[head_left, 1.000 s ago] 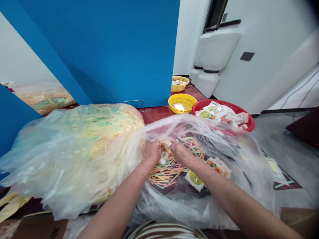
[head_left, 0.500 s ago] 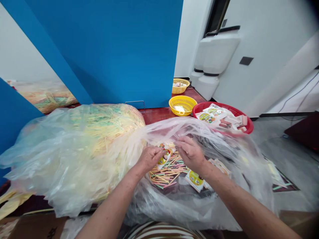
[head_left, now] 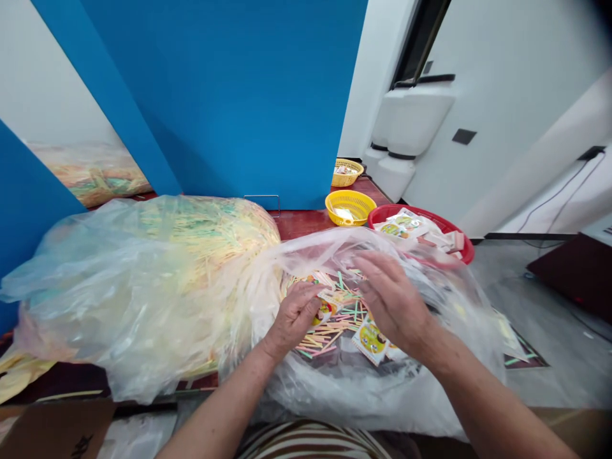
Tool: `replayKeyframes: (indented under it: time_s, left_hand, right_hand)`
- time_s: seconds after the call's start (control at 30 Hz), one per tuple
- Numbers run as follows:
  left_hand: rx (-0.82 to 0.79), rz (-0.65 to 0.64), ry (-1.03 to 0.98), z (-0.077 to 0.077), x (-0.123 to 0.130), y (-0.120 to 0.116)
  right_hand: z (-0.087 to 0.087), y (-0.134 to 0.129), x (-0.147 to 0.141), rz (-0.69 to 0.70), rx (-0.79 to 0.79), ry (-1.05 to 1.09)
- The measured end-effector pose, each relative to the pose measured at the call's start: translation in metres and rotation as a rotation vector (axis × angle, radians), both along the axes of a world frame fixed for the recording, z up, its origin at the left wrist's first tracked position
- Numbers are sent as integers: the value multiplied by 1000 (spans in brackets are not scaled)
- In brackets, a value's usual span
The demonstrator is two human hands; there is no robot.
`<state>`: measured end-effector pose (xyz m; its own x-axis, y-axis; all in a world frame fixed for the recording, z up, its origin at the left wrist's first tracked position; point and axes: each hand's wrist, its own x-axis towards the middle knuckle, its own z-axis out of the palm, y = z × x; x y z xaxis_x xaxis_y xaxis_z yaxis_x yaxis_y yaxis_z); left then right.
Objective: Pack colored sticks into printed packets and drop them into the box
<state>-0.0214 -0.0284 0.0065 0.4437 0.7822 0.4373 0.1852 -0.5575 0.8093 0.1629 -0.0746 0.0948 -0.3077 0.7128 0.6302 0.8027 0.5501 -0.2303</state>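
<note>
Coloured thin sticks point(head_left: 321, 336) lie loose in the mouth of a clear plastic bag point(head_left: 335, 398). My left hand point(head_left: 297, 313) is closed at a small printed packet point(head_left: 326, 311), its thumb and fingers together on the packet's left side. My right hand point(head_left: 394, 303) is raised over the sticks with its fingers spread and nothing in it. Just left of and below that hand, another printed packet point(head_left: 370, 340) lies on the bag. The packet by my left hand is partly covered by the fingers.
A large bag full of pale sticks point(head_left: 210, 239) lies at the left. Behind are a yellow basket point(head_left: 361, 203), a farther yellow basket point(head_left: 351, 180) and a red basket point(head_left: 466, 252) with packets. A blue panel point(head_left: 239, 102) stands at the back.
My right hand has opened and moved right, away from the left hand. My left hand has lowered slightly with the packet. The view has shifted a little.
</note>
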Motion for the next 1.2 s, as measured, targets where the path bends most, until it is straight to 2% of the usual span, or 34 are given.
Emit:
replayKeyframes:
  time_s: [0.1,0.2,0.3,0.37,0.43,0.47,0.5,0.53,0.6,0.7,0.8,0.9,1.07,1.2]
  left_hand:
    - [22,-15,-21,5,9,-8]
    - [17,-88,62,10,11,-10]
    - [-73,34,137,12,-7,4]
    - [-72,116,239,11,-26,18]
    - [0,15,447,10,-41,28]
    - [52,-55,573,9,-46,30]
    - [103,-109,700,8,-50,30]
    - [147,-139,821,8,-52,28]
    - [197,-137,1008,9,-57,21]
    - [203,-129,1123,14,-65,9]
    - [208,-137,1130,16,-74,2]
    - [225,-115,1128,12,-78,0]
    - [271,-97,1118,4,-78,1]
    - [253,-120,1163,6,-77,2]
  right_hand:
    - [-6,-9,-6,-64,-18,-45]
    - [-30,-22,2,-93,-114,-171]
    - [-57,-39,33,-199,-231,-221]
    - [-67,-46,52,-332,-296,-321]
    - [-70,-46,55,-451,-321,-420]
    - [-69,-42,48,-458,-340,-454]
    - [-68,-36,37,-414,-366,-470]
    - [-68,-29,21,-308,-419,-484]
    - [-71,-11,-15,-19,-525,-529]
    - [-86,15,-59,150,-523,-547]
    - [-104,30,-78,140,-476,-596]
    - [-113,34,-77,88,-447,-673]
    - [-110,24,-66,53,-503,-662]
    - [-103,26,-56,64,-639,-599]
